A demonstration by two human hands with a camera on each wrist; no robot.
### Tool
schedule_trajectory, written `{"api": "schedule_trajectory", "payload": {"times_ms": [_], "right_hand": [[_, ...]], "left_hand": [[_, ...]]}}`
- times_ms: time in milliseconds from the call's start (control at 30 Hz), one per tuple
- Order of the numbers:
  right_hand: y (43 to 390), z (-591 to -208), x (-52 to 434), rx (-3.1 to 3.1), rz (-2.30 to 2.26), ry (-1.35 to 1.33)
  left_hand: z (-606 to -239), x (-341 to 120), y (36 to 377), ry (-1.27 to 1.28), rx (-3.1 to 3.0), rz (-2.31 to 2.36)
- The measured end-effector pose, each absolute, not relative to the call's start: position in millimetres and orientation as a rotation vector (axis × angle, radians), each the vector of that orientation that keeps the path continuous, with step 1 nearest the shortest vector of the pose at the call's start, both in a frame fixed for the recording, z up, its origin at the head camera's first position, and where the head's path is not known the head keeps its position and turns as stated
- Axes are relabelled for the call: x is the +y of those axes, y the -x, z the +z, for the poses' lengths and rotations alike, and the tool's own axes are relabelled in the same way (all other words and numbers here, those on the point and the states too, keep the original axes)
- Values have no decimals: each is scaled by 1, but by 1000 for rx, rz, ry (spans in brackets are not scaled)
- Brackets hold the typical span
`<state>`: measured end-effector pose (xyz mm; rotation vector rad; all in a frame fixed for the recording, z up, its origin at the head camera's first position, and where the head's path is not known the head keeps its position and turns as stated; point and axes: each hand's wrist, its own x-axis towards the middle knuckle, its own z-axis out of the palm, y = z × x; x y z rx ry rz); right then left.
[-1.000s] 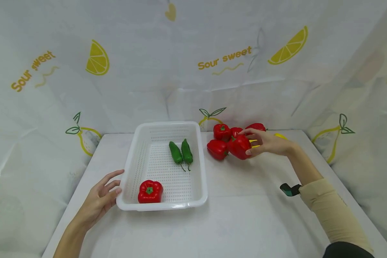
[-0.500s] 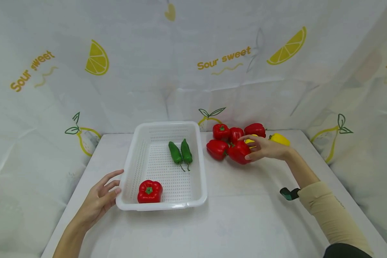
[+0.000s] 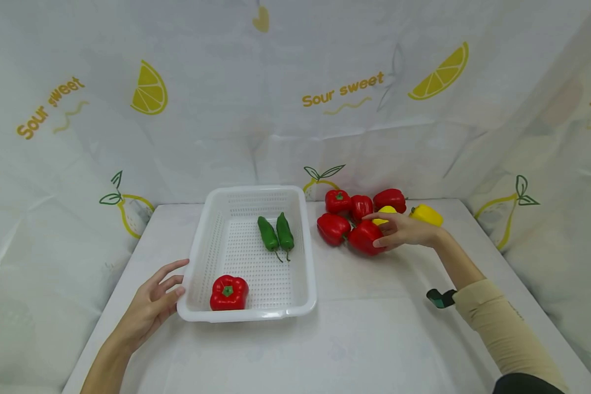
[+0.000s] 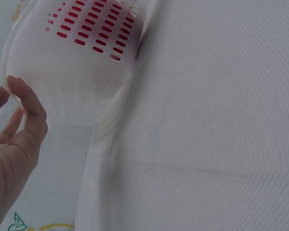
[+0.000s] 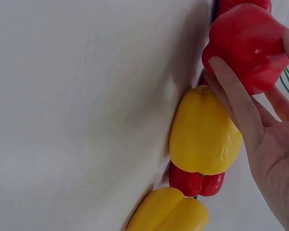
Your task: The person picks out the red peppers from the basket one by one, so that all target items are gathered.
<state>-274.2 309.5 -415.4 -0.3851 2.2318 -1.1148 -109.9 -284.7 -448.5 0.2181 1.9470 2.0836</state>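
My right hand [image 3: 405,229] holds a red bell pepper [image 3: 363,239] at the near side of a loose group of peppers. In the right wrist view, thumb and fingers lie on opposite sides of this pepper, and a yellow bell pepper [image 5: 202,132] is just below the hand. My left hand [image 3: 146,306] touches the left rim of a white perforated basket [image 3: 276,314], its fingers loosely bent. Two green chili peppers [image 3: 277,232] lie towards the basket's back right, and one red bell pepper [image 3: 229,293] sits at its front left.
Several other red bell peppers [image 3: 333,229] stand close together right of the basket, against the rear cloth. A second yellow bell pepper [image 3: 426,215] lies past the right wrist. White cloth [image 3: 364,339] covers the table, and a lemon-print sheet [image 3: 256,109] hangs behind.
The held red bell pepper has come slightly towards me and turned, its stem end now pointing left. The right hand shifted a little with it, uncovering the yellow peppers. The left hand stays put.
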Motion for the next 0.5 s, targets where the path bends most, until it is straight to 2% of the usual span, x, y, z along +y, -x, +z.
{"api": "schedule_trajectory", "payload": {"times_ms": [500], "right_hand": [[270,-414,305,2225,-1080,363]], "left_hand": [[-451,-287,111,-231,1946,2081]]}}
